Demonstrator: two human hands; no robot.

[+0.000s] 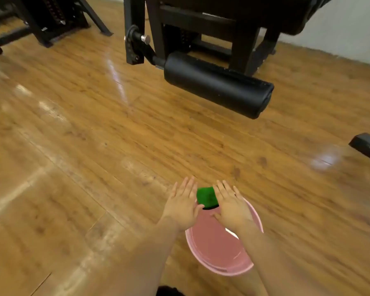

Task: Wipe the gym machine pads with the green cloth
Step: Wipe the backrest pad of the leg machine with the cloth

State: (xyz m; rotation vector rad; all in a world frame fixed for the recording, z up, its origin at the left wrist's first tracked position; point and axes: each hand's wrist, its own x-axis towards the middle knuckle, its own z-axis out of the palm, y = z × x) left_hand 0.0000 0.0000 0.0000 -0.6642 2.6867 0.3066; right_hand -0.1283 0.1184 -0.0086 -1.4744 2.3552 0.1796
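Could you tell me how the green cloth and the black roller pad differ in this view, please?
The green cloth is small, bright and fuzzy-looking; the black roller pad is much larger, dark and smooth. The cloth sits between the left hand and right hand above the pink basin; the pad juts from the machine frame, clear of the wooden floor. Neither touches the other.

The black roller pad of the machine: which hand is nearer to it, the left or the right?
Right, though only slightly. The right hand lies almost straight below the black roller pad; the left hand lies below it and further left. Both are far from it, flanking the green cloth.
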